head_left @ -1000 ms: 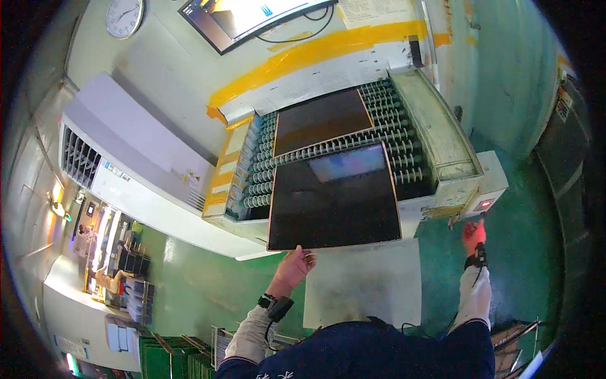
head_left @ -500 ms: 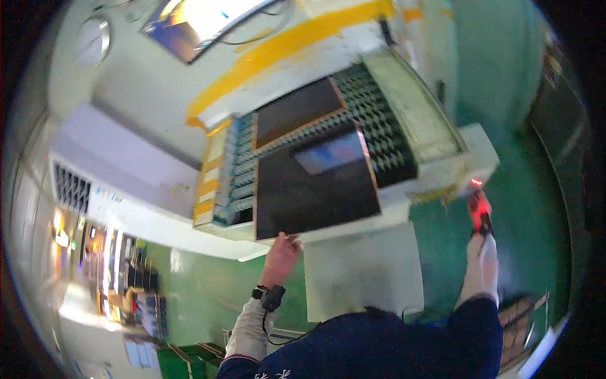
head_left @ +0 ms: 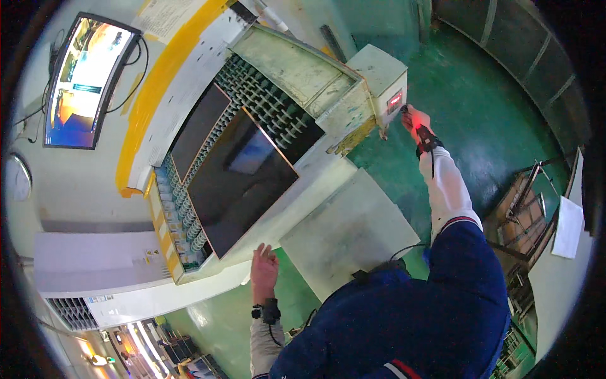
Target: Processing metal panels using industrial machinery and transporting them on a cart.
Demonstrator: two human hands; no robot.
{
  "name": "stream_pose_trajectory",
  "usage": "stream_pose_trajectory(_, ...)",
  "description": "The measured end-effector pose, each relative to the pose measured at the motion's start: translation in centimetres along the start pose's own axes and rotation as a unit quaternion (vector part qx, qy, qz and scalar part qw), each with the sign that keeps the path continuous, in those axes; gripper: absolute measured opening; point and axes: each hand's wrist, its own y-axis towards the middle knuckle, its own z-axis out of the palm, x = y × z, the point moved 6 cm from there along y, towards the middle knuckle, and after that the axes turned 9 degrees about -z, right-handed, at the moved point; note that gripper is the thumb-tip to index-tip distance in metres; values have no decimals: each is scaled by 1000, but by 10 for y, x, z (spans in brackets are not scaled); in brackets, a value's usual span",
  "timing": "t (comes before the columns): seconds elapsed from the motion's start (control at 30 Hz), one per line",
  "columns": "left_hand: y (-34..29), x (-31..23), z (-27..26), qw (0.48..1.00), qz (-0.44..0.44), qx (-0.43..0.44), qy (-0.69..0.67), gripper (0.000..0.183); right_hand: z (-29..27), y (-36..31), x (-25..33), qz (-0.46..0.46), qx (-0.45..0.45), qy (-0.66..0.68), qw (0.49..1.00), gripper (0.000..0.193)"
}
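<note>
The near panel (head_left: 243, 189), dark with a thin pale rim, lies on the rollers (head_left: 271, 104), its outer edge projecting past the machine's front wall (head_left: 300, 201). I find no support under that edge, though its underside is hidden from me. Principal risk, in my judgement: should the rollers carry it outward, the panel could tip over the wall and drop, since nothing of mine bears its weight. My left grip (head_left: 264, 268) is near that edge but appears apart from it, fingers loosely spread, holding nothing. A late or one-cornered catch could let the panel swing or chip a corner. The far panel (head_left: 201, 129) lies just behind, a narrow strip of rollers between; if one ran while the other stuck, I judge their edges could knock. My right grip (head_left: 416, 120), fingers part curled, is beside the red light (head_left: 395, 101) on the control box (head_left: 382, 72); whether it touches or pinches anything there I cannot tell. An accidental press could change the rollers' running, if that box governs them. Below, the pale sheet (head_left: 360, 227) would probably do little to soften a fall.
</note>
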Motion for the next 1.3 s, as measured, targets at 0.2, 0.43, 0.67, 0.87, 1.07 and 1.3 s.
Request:
stream_pose_trajectory(0.2, -2, 93, -80, 993, -100, -51, 32, 38, 8, -12, 2, 0, -50, 13, 999, 20)
stream_pose_trajectory(0.43, -41, 161, -159, 923, -163, -109, 331, 38, -1, 16, -11, -41, -6, -6, 999, 21)
stream_pose_trajectory(0.67, -60, 178, -167, 927, -223, -171, 249, 39, 5, -8, 0, -33, -33, 22, 999, 18)
stream_pose_trajectory(0.87, -58, 180, -127, 938, -214, -138, 236, 36, 12, -27, 15, -26, -59, -2, 998, 18)
stream_pose_trajectory(1.07, -54, 174, -95, 927, -235, -146, 252, 40, 6, -13, 7, -29, -46, 17, 998, 17)
stream_pose_trajectory(1.3, -53, 179, -97, 922, -242, -141, 269, 42, 11, -23, 9, -24, -60, 38, 997, 18)
